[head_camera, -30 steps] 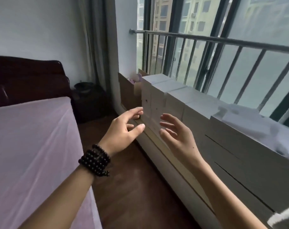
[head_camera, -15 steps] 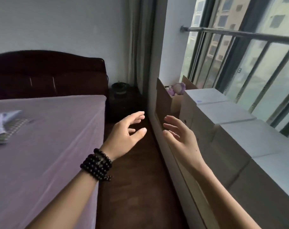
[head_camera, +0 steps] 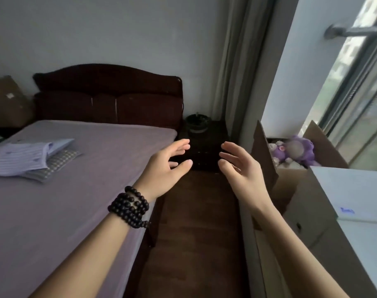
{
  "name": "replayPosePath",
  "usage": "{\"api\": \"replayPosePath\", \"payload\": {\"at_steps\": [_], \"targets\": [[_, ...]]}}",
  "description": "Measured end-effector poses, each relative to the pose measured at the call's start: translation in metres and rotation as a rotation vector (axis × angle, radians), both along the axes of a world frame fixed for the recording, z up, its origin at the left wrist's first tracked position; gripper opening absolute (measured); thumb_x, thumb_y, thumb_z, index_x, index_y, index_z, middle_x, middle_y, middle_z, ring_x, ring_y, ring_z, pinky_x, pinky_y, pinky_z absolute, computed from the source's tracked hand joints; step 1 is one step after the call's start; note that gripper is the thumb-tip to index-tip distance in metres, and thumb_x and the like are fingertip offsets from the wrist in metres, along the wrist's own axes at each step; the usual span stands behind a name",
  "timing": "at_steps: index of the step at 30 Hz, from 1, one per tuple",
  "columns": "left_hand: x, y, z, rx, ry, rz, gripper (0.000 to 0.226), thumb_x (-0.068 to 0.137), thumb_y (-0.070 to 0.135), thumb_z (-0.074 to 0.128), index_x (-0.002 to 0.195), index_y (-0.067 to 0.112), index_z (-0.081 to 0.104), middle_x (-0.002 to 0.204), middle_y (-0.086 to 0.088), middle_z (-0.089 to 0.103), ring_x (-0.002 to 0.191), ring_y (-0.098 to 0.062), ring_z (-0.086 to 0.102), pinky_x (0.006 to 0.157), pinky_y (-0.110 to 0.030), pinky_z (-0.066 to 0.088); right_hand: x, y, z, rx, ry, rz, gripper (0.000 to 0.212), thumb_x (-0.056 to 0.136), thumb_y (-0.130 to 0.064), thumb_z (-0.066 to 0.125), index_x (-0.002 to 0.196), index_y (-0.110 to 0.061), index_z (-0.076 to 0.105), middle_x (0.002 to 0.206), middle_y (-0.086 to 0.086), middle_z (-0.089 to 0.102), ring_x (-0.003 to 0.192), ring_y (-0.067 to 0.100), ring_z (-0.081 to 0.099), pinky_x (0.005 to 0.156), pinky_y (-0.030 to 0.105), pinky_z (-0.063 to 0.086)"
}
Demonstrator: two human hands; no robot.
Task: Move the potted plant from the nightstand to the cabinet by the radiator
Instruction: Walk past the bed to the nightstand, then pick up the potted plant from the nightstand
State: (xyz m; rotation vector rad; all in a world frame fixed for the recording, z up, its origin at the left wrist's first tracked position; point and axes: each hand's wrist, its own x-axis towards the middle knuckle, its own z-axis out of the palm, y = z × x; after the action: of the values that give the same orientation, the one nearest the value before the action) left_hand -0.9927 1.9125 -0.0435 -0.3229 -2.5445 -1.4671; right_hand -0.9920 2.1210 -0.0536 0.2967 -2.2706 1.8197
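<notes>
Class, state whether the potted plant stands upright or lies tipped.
Upright: the potted plant sits level on the dark nightstand, its rim facing up.

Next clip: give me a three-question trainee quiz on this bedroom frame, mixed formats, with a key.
1. True or false: the left hand already grips the potted plant.
2. Multiple choice: the plant stands on
A. the bed
B. the dark nightstand
C. the cardboard box holding the purple plush toy
3. Fill in: the bead bracelet is on the ____ wrist.

Key
1. False. Both the left hand and the right hand are open and empty, short of the plant.
2. B, between the bed's headboard and the curtain.
3. Left.
</notes>
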Motion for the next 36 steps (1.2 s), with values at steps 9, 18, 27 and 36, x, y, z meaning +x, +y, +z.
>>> {"api": "replayPosePath", "payload": {"at_steps": [9,18,27,36], "targets": [[-0.251,-0.005,-0.033,0.049,-0.01,0.005,0.052,0.096,0.018,0.063,0.146,0.025,0.047,0.139,0.01,0.059,0.129,-0.001,0.053,0.098,-0.018,0.046,-0.242,-0.007,-0.027,0.045,-0.04,-0.009,0.048,0.093,-0.015,0.062,0.141,-0.017,0.055,0.137,-0.004,0.063,0.124,0.007,0.061,0.107,0.038,0.05],[-0.482,-0.004,-0.043,0.059,-0.133,0.004,0.052,0.097,0.02,0.063,0.145,0.026,0.047,0.14,0.01,0.059,0.128,0.0,0.053,0.091,-0.008,0.043,-0.471,-0.012,-0.044,0.048,-0.148,0.005,0.05,0.092,-0.019,0.061,0.142,-0.018,0.054,0.138,-0.005,0.062,0.126,0.006,0.059,0.109,0.039,0.049],[-0.709,0.0,-0.097,0.178,-0.325,0.112,0.045,0.098,0.022,0.06,0.143,0.021,0.051,0.136,0.004,0.062,0.119,-0.001,0.057,0.094,-0.016,0.046,-0.712,-0.015,-0.103,0.062,-0.249,0.032,0.048,0.092,-0.024,0.058,0.14,-0.018,0.056,0.139,-0.004,0.063,0.124,0.004,0.06,0.096,0.014,0.046],[-0.882,-0.031,-0.175,0.407,-0.609,0.207,0.042,0.103,0.031,0.049,0.144,0.02,0.048,0.137,-0.003,0.059,0.128,-0.019,0.055,0.097,-0.035,0.049,-0.877,-0.05,-0.169,0.091,-0.423,0.005,0.05,0.093,-0.029,0.056,0.142,-0.018,0.054,0.14,-0.003,0.061,0.117,-0.002,0.059,0.082,0.005,0.043]]}}
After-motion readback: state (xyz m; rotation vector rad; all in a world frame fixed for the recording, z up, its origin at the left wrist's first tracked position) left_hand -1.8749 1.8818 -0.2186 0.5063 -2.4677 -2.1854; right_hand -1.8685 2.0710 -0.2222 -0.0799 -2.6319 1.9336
